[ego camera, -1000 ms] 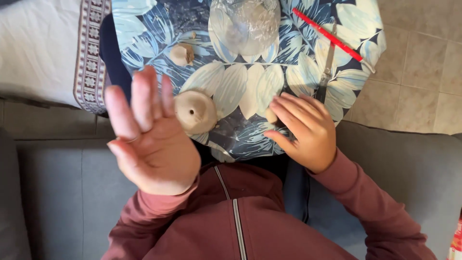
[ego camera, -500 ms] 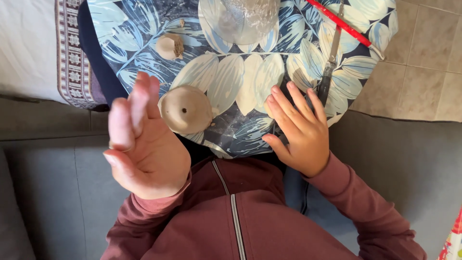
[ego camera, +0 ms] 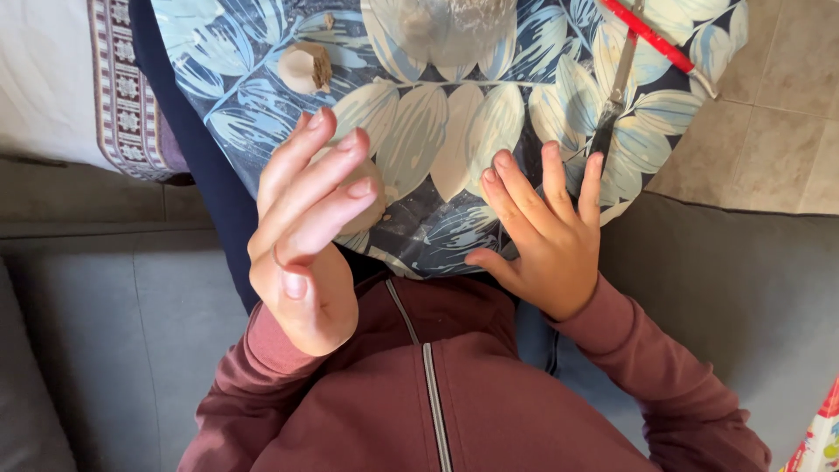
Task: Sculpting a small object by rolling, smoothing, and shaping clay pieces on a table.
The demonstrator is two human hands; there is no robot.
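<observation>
My left hand [ego camera: 301, 236] is raised edge-on above the leaf-patterned blue cloth [ego camera: 454, 131], fingers together and held out straight, holding nothing. It hides most of a pale round clay ball [ego camera: 371, 188] that lies on the cloth just behind the fingertips. My right hand [ego camera: 542, 236] rests palm down on the cloth's near edge, fingers spread, empty. A small torn lump of clay [ego camera: 306, 65] lies further up the cloth on the left.
A clear plastic bag [ego camera: 441, 26] sits at the cloth's far edge. A dark blade tool [ego camera: 612, 105] and a red stick [ego camera: 651, 35] lie at the upper right. Grey sofa cushions [ego camera: 114, 306] surround me; tiled floor [ego camera: 778, 131] lies to the right, a patterned white textile [ego camera: 61, 79] at left.
My left hand has turned from palm-open to edge-on and moved forward over the clay ball. The view has shifted closer; my right hand has stayed flat on the cloth.
</observation>
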